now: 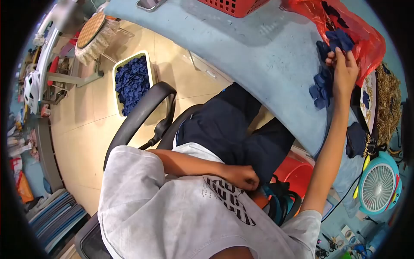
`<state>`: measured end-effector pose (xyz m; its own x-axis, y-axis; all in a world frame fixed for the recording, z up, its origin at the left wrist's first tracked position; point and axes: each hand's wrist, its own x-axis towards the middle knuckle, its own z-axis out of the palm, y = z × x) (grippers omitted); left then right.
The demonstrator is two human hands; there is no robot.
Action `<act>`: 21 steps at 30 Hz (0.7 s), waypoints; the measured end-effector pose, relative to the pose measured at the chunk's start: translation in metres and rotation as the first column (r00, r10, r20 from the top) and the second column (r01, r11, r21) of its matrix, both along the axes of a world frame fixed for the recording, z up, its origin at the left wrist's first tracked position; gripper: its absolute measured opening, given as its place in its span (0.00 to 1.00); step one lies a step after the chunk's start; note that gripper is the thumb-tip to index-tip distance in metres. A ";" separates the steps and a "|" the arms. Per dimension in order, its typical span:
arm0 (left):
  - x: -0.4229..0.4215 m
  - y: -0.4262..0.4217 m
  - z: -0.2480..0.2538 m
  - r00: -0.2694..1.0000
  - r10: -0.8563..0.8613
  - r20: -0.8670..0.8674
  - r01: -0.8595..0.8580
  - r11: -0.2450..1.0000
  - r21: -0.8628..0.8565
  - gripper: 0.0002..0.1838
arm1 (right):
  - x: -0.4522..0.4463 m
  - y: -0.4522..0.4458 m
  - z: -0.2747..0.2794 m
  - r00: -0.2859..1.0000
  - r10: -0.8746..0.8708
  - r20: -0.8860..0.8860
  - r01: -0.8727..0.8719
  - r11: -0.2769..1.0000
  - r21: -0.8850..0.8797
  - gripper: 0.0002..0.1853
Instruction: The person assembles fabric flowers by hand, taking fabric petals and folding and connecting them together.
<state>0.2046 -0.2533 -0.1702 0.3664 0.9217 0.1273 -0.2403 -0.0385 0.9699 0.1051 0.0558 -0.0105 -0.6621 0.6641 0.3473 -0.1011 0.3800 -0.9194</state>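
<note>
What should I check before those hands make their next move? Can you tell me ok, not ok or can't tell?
1. Right hand at the dark blue cloth pieces: ok, its fingers touch them beside the shiny red plastic bag.
2. Firm grip on them: cannot tell, the hand partly hides it.
3. Left hand up at the bag too: not ok, it is curled by the printed light-grey shirt.
4. Pale-blue tabletop free of loose pieces: not ok, some lie near the right wrist.
5. Rectangular pale-yellow tub upright: ok, on the floor, full of blue pieces.
6. Round turquoise fan switched off: cannot tell.
</note>
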 end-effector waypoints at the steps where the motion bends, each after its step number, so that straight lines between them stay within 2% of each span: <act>1: 0.001 -0.001 0.000 1.000 -0.013 -0.022 0.014 0.999 0.031 0.04 | -0.001 -0.003 0.001 0.999 0.017 0.043 -0.017 1.000 0.018 0.08; 3: 0.005 0.003 -0.001 0.995 -0.067 -0.078 0.074 0.993 0.095 0.05 | 0.002 -0.008 0.005 0.993 0.019 0.120 -0.026 0.998 0.052 0.08; 7: 0.013 0.016 -0.001 0.979 -0.096 -0.180 0.120 0.984 0.130 0.05 | 0.000 -0.006 0.000 0.994 0.077 0.083 -0.086 0.989 0.116 0.08; 8: 0.021 0.019 -0.008 0.989 -0.056 -0.139 0.088 0.968 0.237 0.05 | 0.000 -0.003 -0.002 0.992 0.093 0.084 -0.103 0.987 0.126 0.08; 14: 0.022 0.028 -0.001 0.916 0.021 -0.401 0.134 0.926 0.353 0.07 | 0.003 -0.002 -0.003 0.989 0.081 0.123 -0.094 0.991 0.096 0.08; 16: 0.005 0.036 0.042 0.842 0.307 -0.444 -0.050 0.864 0.502 0.07 | 0.003 -0.011 0.004 0.990 0.077 0.115 -0.080 0.996 0.026 0.07; 17: -0.008 0.044 0.069 0.777 0.443 -0.446 -0.128 0.806 0.578 0.07 | 0.003 -0.012 0.007 0.991 0.073 0.108 -0.073 0.997 -0.007 0.07; 18: -0.022 0.058 0.089 0.598 0.708 -0.376 -0.166 0.569 0.806 0.07 | 0.004 -0.003 0.008 0.975 0.208 -0.081 -0.220 0.952 -0.213 0.05; 19: -0.041 0.076 0.116 0.482 0.827 -0.290 -0.139 0.399 0.906 0.08 | 0.007 0.010 0.006 0.914 0.286 -0.289 -0.383 0.841 -0.382 0.04; 20: -0.059 0.092 0.137 0.416 0.889 -0.191 -0.214 0.300 0.930 0.09 | 0.011 0.021 0.008 0.884 0.282 -0.373 -0.432 0.797 -0.422 0.02; 21: -0.084 0.116 0.159 0.270 0.963 0.005 -0.193 0.049 0.980 0.09 | 0.017 0.026 0.015 0.871 0.300 -0.388 -0.454 0.792 -0.409 0.04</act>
